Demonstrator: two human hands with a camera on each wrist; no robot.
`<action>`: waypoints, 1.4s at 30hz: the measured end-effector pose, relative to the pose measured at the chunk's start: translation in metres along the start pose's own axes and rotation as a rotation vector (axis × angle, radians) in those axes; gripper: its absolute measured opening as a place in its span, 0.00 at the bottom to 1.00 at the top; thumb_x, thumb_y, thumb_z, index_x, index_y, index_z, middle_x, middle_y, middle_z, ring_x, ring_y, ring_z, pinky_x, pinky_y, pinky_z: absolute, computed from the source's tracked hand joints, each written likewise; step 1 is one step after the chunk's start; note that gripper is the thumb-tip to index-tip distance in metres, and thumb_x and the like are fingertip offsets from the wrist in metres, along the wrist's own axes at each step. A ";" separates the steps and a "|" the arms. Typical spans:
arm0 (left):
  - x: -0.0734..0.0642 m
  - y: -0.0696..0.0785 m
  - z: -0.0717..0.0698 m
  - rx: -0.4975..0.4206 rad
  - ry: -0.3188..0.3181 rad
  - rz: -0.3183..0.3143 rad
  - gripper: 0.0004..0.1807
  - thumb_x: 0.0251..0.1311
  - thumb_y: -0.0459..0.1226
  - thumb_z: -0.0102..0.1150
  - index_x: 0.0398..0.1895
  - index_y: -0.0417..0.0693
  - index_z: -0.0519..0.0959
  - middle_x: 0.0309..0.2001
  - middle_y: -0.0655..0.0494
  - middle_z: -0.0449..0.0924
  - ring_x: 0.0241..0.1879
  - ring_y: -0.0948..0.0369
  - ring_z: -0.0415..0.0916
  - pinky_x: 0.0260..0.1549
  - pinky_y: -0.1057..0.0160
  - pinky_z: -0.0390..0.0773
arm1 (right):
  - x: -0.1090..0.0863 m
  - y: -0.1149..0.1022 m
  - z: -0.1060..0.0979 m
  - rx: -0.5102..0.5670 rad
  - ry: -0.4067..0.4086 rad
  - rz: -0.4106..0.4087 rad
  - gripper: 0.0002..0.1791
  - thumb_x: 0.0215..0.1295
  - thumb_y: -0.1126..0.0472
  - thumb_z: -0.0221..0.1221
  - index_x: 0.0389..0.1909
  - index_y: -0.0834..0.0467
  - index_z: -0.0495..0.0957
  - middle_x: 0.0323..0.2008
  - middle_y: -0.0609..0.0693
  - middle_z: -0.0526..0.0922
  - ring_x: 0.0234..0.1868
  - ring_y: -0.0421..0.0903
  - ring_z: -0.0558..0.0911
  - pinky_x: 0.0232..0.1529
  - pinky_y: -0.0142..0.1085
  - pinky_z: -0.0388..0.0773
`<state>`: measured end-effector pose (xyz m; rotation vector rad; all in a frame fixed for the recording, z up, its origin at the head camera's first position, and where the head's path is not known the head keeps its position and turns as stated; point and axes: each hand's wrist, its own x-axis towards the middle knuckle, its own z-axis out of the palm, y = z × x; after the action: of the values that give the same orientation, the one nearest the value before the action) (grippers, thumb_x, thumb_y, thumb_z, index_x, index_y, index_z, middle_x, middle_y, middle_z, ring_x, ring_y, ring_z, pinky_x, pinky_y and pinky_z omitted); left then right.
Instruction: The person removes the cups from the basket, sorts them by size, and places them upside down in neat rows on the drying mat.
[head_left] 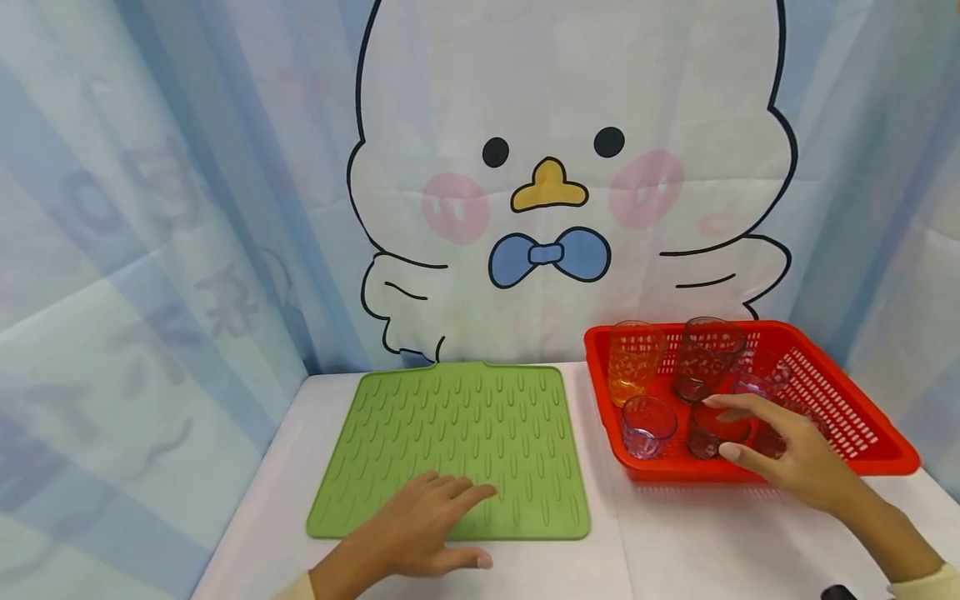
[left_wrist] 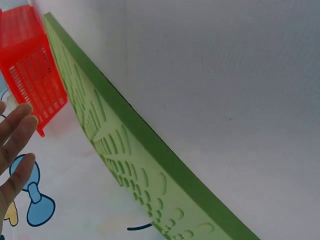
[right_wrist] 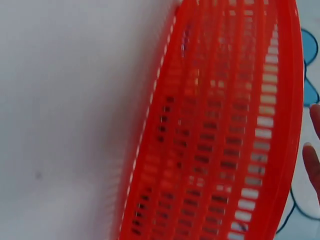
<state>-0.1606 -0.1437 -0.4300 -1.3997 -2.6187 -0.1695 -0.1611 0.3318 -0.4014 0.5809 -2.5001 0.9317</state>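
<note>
A person's right hand (head_left: 795,458), thumb and fingers parted, hangs over a short dark glass (head_left: 708,437) at the near side of a red basket (head_left: 896,457); whether a fingertip meets the rim cannot be told. The left hand (head_left: 423,521) extends over a ridged green mat (head_left: 457,442), fingers loosely apart and holding nothing. Faint marks resembling lettering on the pale blue curtain (head_left: 150,250) are too blurred to read; behind the mat, a printed cartoon bird (head_left: 551,100) wears a blue bow tie. Also in the basket are a tall amber glass (head_left: 633,367), a tall dark glass (head_left: 705,358) and a short purple glass (head_left: 647,432), with others partly hidden by the right hand. The left wrist view shows the mat's smooth, thick edge; the right wrist view, the basket's slotted outer wall, largely screening its contents.
</note>
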 end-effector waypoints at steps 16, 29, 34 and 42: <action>0.009 -0.011 0.002 -0.233 0.010 -0.077 0.26 0.67 0.59 0.57 0.56 0.51 0.79 0.39 0.61 0.86 0.32 0.68 0.79 0.34 0.68 0.77 | 0.009 0.068 -0.043 -0.221 -0.196 0.389 0.49 0.60 0.43 0.68 0.74 0.64 0.58 0.64 0.78 0.59 0.57 0.77 0.62 0.43 0.76 0.70; 0.031 -0.006 0.000 -0.324 -0.001 -0.081 0.26 0.68 0.60 0.54 0.57 0.53 0.78 0.40 0.62 0.85 0.35 0.72 0.80 0.34 0.75 0.75 | 0.003 0.095 -0.044 -0.293 -0.343 0.451 0.59 0.57 0.40 0.69 0.70 0.78 0.51 0.60 0.82 0.59 0.55 0.78 0.64 0.47 0.75 0.69; 0.051 0.001 -0.003 -0.332 -0.006 -0.062 0.26 0.68 0.60 0.54 0.58 0.56 0.77 0.41 0.63 0.85 0.36 0.72 0.80 0.34 0.78 0.73 | 0.003 0.103 -0.052 -0.331 -0.353 0.455 0.59 0.52 0.44 0.73 0.64 0.84 0.52 0.54 0.83 0.63 0.49 0.77 0.69 0.43 0.70 0.76; 0.080 0.009 -0.009 -0.329 -0.021 -0.069 0.27 0.67 0.61 0.55 0.59 0.56 0.78 0.42 0.65 0.84 0.36 0.72 0.80 0.33 0.77 0.72 | 0.005 0.105 -0.056 -0.350 -0.377 0.415 0.54 0.48 0.50 0.76 0.58 0.86 0.58 0.48 0.83 0.70 0.44 0.75 0.73 0.41 0.68 0.77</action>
<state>-0.1957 -0.0748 -0.4052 -1.4080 -2.7510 -0.6227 -0.2062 0.4417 -0.4139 0.1303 -3.1058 0.5199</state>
